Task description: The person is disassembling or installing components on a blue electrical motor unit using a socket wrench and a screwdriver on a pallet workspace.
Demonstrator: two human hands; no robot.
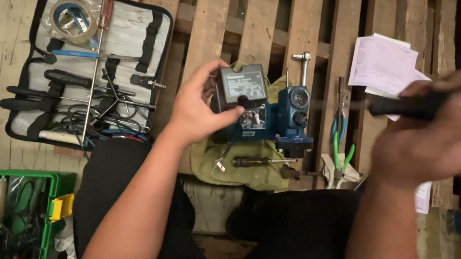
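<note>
Left hand (201, 108) grip closed on blue machine (267, 113) | right hand (446, 135) grip clenching dark handle (432, 106)

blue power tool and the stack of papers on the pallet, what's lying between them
In the head view, pliers with blue handles and pliers with green handles lie on the pallet slats between the blue power tool and the papers.

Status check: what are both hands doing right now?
Left hand grips the grey box atop the blue metal device. Right hand holds a black-handled tool, raised clear. Nothing between them.
</note>
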